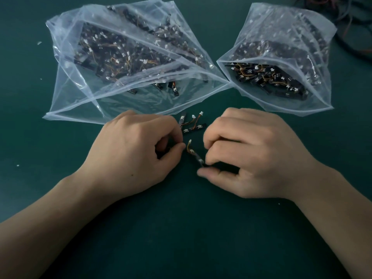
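My right hand (251, 156) pinches the lower end of a small black wired strip (194, 155) between thumb and curled fingers, low over the counter (181, 228) between my hands. I'd grip the strip's edges lightly, not its thin wires. My left hand (136, 152) is curled, and I cannot tell whether it holds anything in the shadow beneath. Beyond the loose strips (192, 124), the left bag (128, 63) and right bag (281, 63) blur their contents.
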The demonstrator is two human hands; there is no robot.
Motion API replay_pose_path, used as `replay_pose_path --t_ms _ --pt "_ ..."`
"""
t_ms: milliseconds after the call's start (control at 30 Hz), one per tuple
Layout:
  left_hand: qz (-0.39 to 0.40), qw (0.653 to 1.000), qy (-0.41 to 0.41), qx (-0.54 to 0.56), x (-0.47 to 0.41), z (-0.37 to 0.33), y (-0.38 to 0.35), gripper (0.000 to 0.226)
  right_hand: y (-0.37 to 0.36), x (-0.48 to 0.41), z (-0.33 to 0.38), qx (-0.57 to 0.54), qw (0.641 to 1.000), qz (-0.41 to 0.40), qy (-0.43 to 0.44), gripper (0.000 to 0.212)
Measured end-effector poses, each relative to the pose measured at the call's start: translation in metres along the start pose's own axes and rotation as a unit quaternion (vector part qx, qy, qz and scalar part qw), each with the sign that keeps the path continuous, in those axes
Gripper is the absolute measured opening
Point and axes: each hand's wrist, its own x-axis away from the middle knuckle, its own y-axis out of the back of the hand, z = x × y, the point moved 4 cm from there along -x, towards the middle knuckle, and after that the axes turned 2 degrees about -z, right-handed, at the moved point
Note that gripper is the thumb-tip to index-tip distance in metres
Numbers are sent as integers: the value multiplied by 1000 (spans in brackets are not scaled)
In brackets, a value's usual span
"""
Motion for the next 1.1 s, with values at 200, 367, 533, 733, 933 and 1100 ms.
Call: replay_pose_path --t_ms 200,367,533,733,933,1100 --pt "24 1000 0 13 1 -2 1 8 -14 0 3 -89 989 101 -67 21" --pt "28 994 15 101 1 1 5 25 -16 4 -4 -130 981 82 -119 17" --pt "35 985 8 167 -2 7 7 42 -11 7 -13 -143 972 82 -165 20" --pt "93 988 -19 122 -2 5 3 42 -14 10 -13 -103 976 107 -157 25" --pt "105 988 -7 115 -2 7 1 33 -14 10 -12 -107 978 98 -148 21" --pt "101 988 -3 116 0 5 2 27 -13 9 -9 -119 979 93 -140 22"
